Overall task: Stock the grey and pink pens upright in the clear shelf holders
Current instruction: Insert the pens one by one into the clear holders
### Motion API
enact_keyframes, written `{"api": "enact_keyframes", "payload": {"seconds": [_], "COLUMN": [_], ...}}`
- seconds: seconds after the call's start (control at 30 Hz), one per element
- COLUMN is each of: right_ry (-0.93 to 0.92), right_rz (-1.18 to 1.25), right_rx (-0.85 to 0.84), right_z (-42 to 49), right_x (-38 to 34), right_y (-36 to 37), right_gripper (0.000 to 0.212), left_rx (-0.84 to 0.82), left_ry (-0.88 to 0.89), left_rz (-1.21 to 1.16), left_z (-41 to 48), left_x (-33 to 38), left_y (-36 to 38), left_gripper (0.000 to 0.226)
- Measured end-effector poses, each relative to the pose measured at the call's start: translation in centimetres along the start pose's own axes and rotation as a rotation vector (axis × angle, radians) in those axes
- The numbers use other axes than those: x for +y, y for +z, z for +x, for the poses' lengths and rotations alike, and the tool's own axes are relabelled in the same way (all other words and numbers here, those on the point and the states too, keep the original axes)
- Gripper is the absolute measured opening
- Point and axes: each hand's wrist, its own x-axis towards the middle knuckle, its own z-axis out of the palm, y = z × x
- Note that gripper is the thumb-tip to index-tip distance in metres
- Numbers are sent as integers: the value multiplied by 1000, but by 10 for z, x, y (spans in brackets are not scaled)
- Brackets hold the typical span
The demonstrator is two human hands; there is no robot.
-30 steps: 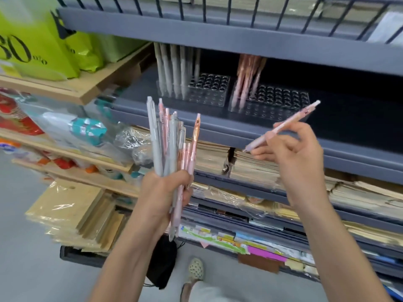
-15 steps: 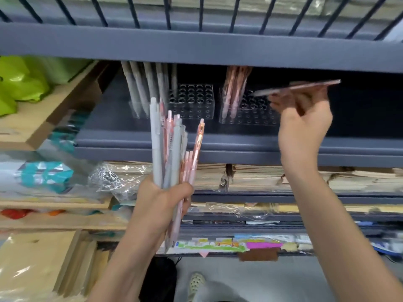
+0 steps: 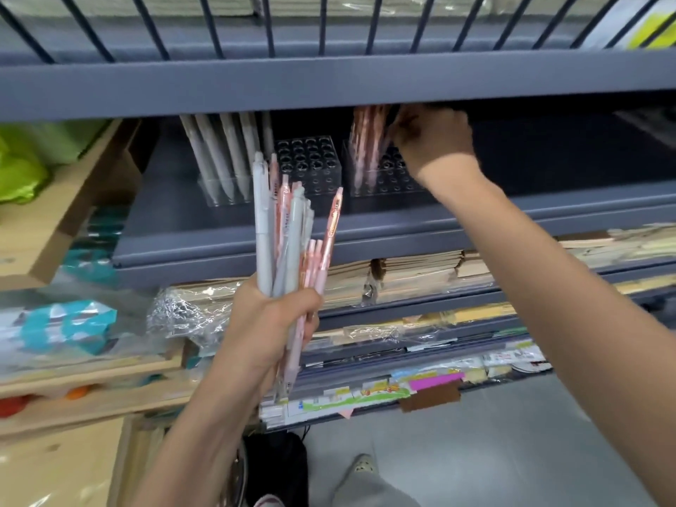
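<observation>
Black bars [image 3: 269, 27] rise above a grey metal shelf edge [image 3: 329, 82]. On a lower shelf lie stacks of brown notebooks [image 3: 413, 272], with crinkled clear wrap [image 3: 190, 312] to their left. A wooden rack [image 3: 55, 228] at left carries a lime-green bag [image 3: 22, 173] and teal-and-white packets [image 3: 69, 327]. Colourful paper sheets [image 3: 365, 393] line the lowest shelf. A black bag [image 3: 278, 466] sits on the grey floor [image 3: 494, 451].

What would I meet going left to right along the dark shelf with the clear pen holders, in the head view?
Standing grey pens → empty holes of the left clear holder → standing pink pens in the right clear holder → the right hand, up at the pink pens' tops.
</observation>
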Motion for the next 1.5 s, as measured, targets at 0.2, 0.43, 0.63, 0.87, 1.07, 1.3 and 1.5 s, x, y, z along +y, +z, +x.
{"api": "enact_keyframes", "payload": {"seconds": [0.2,0.43,0.63,0.87,1.07,1.3,1.5], "right_ry": [-64,-138,-54,88,164,149,-24], "right_rz": [-127,-92,221,959,1197,1277,929], "right_rx": [-233,-348,-203,-702,-598,139,133], "right_z": [15,20,-7,-86,-83,-43,-27], "right_x": [-2,3,11,8,21,44,35], "right_y": [-6,-7,-23,-12,-7,-20,-6], "right_gripper": [32,43,30,24,17,11,14], "left_rx": [-19,8,40,18,32,65,73], "left_ry": [42,40,44,62,75,84,87], "left_rz": [14,-64,-94,-60,-112,-124,-98], "left_z": [-1,-2,3,11,15,17,14], "left_x": [5,4,-2,-13,-12,-11,-13], "left_y": [0,14,26,42,52,44,43], "left_gripper": [38,38,40,33,30,25,25]}}
